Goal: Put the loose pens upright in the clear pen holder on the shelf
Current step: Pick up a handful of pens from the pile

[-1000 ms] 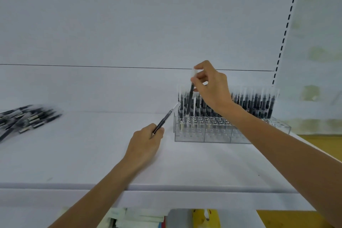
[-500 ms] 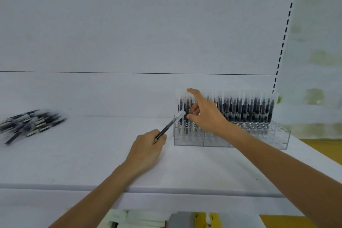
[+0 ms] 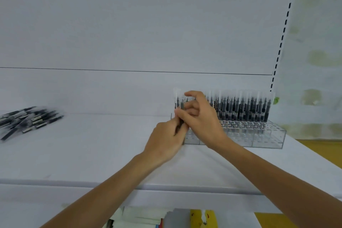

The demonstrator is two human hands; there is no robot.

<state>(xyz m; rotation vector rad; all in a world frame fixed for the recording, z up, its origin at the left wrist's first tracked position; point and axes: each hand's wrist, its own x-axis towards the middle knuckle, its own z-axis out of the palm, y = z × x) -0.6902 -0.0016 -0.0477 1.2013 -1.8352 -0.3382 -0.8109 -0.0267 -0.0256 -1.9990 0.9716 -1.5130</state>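
Observation:
A clear pen holder [image 3: 266, 137] stands on the white shelf [image 3: 88, 152] at the right, its back rows filled with several upright black pens [image 3: 244, 107]. A pile of loose black pens [image 3: 31, 119] lies at the shelf's far left. My left hand [image 3: 166, 140] grips the lower end of one black pen [image 3: 181, 107] just in front of the holder's left end. My right hand [image 3: 201, 122] meets it there, with thumb and fingers pinching the same pen higher up and the index finger raised. The hands hide most of that pen.
The shelf's front edge [image 3: 74, 184] runs across below my forearms. Under it lie papers and a yellow item [image 3: 201, 217]. A slotted upright [image 3: 284, 29] bounds the back panel at the right. The holder's front rows hold no pens.
My right hand has let go of the pen it set in the holder and come down left. My left hand has brought its pen up to it, and both now hold that pen.

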